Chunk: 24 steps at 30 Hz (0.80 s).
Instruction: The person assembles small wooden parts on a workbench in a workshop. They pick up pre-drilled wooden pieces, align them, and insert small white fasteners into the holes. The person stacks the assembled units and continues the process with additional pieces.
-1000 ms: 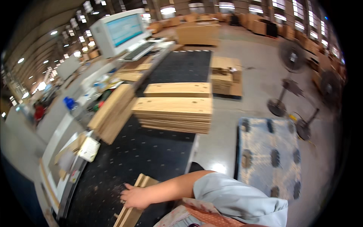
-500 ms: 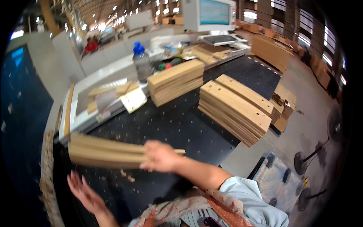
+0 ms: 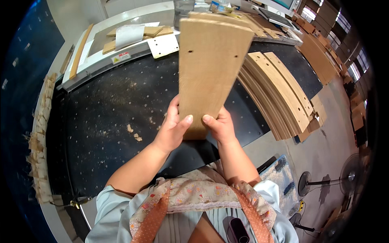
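Several wooden boards (image 3: 212,67) stand on end before me, pressed together, with two small holes near the upper end of the front one. My left hand (image 3: 172,131) grips their left edge near the lower end, thumb across the face. On the opposite edge, my right hand (image 3: 221,125) is closed the same way. The fingers behind the boards are hidden. To the right lie two rows of stacked wooden boards (image 3: 279,89) with drilled holes.
A black work table (image 3: 109,105) dotted with studs bears wood chips (image 3: 129,128). Along its far side runs a pale ledge with a white drilled plate (image 3: 163,45), offcuts (image 3: 152,31) and a clear bottle (image 3: 183,10). A keyboard (image 3: 273,16) sits farther right; a floor fan (image 3: 350,176) stands beyond.
The boards, held flat at the left by my right hand, are now upright in the middle. My left hand, formerly open and apart, has taken hold of them too.
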### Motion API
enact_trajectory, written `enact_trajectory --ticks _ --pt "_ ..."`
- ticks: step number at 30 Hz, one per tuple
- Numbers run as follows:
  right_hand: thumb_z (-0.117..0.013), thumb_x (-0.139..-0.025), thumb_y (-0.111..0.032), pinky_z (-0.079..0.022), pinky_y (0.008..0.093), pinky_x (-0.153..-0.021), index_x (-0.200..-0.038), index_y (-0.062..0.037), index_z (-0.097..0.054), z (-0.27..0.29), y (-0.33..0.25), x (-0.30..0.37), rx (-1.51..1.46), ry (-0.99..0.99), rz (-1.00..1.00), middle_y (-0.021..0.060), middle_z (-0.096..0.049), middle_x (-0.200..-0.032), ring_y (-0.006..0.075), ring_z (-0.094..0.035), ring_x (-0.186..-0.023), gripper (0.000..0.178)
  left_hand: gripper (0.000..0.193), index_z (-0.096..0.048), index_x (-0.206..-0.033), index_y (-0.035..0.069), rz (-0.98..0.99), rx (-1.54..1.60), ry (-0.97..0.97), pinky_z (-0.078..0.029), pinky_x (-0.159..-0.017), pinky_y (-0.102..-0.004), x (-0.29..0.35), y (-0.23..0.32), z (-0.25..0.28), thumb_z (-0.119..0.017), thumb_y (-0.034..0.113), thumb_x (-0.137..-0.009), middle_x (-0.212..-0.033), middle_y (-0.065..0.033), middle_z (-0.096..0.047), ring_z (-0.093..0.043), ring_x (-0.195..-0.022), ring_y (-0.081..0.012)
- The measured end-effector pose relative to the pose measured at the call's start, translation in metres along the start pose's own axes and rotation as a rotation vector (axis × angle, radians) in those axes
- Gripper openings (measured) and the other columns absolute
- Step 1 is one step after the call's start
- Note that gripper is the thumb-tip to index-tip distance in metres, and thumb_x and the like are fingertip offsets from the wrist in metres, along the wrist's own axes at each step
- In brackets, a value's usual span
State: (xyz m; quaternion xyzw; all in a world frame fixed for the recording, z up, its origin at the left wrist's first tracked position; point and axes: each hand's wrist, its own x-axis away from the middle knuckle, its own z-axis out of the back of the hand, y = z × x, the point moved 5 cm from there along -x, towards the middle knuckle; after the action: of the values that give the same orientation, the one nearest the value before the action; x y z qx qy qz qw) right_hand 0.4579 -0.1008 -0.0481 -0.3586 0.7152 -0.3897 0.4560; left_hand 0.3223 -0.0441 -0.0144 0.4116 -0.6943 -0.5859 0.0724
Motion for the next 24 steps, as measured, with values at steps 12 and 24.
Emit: enact_trajectory --ticks 12,24 --pt "-0.074 -0.078 -0.018 -0.043 0.0325 -0.088 -0.098 -0.001 -0.066 0.001 -0.079 -0.033 0.639 -0.067 0.22 0.0092 -0.057 -0.105 0.0222 -0.054 -0.101 0.027 0.064 -0.034 -0.138 0.007 -0.101 -0.225 0.391 -0.036 -0.1 -0.0344 0.013 0.041 0.059 -0.063 0.012 -0.081 -0.124 -0.0078 -0.047 -0.045 -0.117 -0.0207" --pt "-0.063 -0.074 -0.019 -0.036 0.0446 -0.098 -0.085 -0.0113 -0.072 -0.184 -0.17 -0.062 2.311 -0.886 0.562 0.0026 -0.061 -0.087 0.0205 -0.057 -0.094 0.016 0.098 -0.027 -0.143 0.003 -0.139 -1.174 0.008 -0.03 -0.109 -0.0433 0.042 0.089 0.058 -0.082 0.023 -0.065 -0.143 -0.0214 -0.034 -0.034 -0.133 -0.0388"
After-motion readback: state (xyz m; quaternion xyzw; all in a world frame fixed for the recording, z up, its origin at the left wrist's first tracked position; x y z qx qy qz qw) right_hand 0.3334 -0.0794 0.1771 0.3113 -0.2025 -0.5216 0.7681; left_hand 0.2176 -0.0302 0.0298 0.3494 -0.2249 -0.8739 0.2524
